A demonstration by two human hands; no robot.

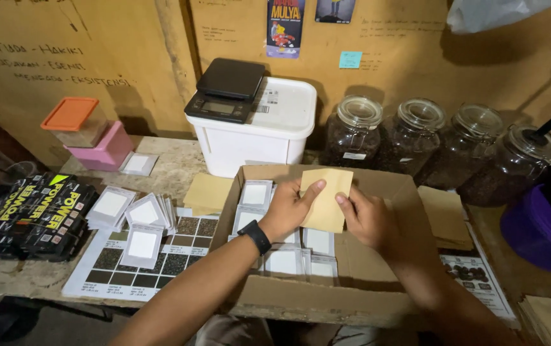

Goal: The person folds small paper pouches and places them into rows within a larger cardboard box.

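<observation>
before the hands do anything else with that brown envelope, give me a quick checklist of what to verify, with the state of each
1. Brown paper envelope held by both hands: ok, left hand grips its left edge, right hand its right edge.
2. Envelope over the cardboard box, not the table: ok.
3. Envelope empty or filled: cannot tell, it looks flat.
4. Room in the box: ok, bare cardboard floor on the right, white-windowed pouches on the left.
5. Spare envelopes within reach: ok, a stack lies left of the box.
6. Digital scale steady on the white tub: ok, though it sits at the lid's left corner.
</observation>
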